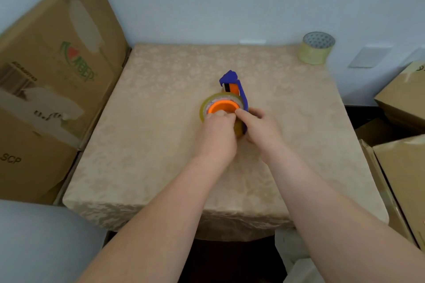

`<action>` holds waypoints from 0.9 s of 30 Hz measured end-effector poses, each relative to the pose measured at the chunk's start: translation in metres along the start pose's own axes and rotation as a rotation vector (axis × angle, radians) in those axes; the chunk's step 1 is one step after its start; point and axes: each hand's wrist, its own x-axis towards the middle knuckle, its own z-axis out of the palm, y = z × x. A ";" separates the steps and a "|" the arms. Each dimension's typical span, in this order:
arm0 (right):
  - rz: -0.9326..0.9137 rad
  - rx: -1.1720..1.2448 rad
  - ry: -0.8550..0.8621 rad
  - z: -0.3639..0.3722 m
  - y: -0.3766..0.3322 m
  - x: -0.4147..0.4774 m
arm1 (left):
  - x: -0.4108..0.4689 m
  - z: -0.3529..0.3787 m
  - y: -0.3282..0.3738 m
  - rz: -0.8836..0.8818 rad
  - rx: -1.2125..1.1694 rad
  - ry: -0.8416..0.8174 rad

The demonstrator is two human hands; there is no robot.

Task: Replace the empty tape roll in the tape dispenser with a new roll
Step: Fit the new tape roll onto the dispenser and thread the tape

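Observation:
A blue tape dispenser with an orange hub lies in the middle of the beige table. A clear tape roll sits around the orange hub. My left hand grips the near side of this roll, fingers curled on its rim. My right hand holds the dispenser's blue frame from the right, with the thumb touching the hub's edge. The dispenser's handle is hidden under my hands. A second clear tape roll stands at the table's far right corner.
Large flattened cardboard boxes lean at the left of the table. More cardboard boxes stand at the right. A pale wall runs behind the table. A grey surface lies at the near left.

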 end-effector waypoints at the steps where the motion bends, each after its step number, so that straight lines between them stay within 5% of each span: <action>1: -0.006 -0.031 0.022 -0.001 0.001 0.002 | 0.001 0.000 -0.001 0.001 -0.010 0.002; 5: -0.025 -0.083 0.050 -0.003 0.001 0.005 | 0.000 0.000 -0.010 -0.037 -0.149 0.079; 9: -0.052 -0.124 0.029 0.000 0.003 0.005 | 0.004 -0.006 -0.019 -0.278 -0.388 0.167; 17: -0.101 -0.181 0.091 -0.001 0.008 0.005 | -0.002 -0.011 -0.018 -0.402 -0.816 0.011; 27: -0.076 -0.254 -0.018 -0.014 0.010 -0.007 | -0.020 -0.026 -0.016 -0.424 -0.839 -0.211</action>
